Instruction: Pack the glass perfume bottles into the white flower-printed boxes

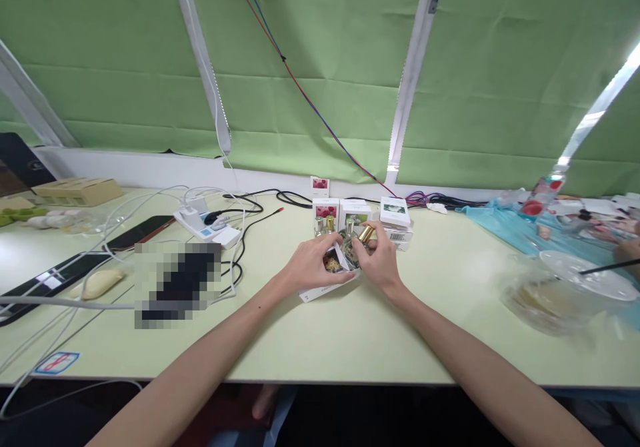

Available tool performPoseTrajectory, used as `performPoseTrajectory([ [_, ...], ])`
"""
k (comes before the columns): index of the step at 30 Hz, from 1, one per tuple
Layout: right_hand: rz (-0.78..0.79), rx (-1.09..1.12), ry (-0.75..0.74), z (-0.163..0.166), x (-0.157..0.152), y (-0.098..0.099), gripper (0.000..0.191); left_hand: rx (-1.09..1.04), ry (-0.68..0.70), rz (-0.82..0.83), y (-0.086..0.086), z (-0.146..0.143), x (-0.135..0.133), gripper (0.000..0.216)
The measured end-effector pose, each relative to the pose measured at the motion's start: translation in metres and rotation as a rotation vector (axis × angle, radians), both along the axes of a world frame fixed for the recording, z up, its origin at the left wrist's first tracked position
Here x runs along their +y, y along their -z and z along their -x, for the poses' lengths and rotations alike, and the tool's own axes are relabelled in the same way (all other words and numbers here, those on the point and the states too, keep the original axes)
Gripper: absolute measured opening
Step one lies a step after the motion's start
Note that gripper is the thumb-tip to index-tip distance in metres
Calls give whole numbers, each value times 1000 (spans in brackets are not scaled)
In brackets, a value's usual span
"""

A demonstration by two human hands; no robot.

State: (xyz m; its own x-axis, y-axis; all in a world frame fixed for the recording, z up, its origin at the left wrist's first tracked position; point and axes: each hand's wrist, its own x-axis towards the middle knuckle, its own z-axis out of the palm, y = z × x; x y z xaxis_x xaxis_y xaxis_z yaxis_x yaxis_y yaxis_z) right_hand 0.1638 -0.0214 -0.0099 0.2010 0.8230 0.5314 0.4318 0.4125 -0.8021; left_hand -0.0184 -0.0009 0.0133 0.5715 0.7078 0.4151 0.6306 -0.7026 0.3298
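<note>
Centre of frame: both of our hands are together over the pale table [430,344], working at one small cluster. Our left hand [315,260] comes in from the lower left, thumb and fingers spread around a white box [320,292] and holding it; a dark, yellow-patterned face shows between the digits. The box's near edge slants, rising from left to right in the frame.

Our right hand [383,260] comes in from the lower right, drawn narrow, its thumb and fingers closed about a gold-capped bottle [367,233]. How firm the grip is, we cannot tell.

Key relation: the bottle sits at the box's upper right, inside the right hand's fingertips, so the right hand is clearly the nearer. Its long axis is tilted, cap toward the upper right, lower end toward the box. The fingers hide that lower end; whether it rests in the box or is free of it, we cannot say.

Just above the hands, a silver-capped bottle [349,224] and a second gold cap [329,224] stand upright, a useful contrast to the tilt. Behind them we note a carton with red flowers [326,210]; stacked cartons [395,211] stand just beyond the right hand.
</note>
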Motion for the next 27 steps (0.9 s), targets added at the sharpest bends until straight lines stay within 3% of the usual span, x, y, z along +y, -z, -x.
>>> performPoseTrajectory([
  [8, 70, 150, -11, 2, 1, 2, 36, -51, 16, -8, 6, -1, 2, 59],
  [27, 146, 261, -58, 4, 2, 2, 35, -141, -11, -1, 6, -5, -3, 57],
])
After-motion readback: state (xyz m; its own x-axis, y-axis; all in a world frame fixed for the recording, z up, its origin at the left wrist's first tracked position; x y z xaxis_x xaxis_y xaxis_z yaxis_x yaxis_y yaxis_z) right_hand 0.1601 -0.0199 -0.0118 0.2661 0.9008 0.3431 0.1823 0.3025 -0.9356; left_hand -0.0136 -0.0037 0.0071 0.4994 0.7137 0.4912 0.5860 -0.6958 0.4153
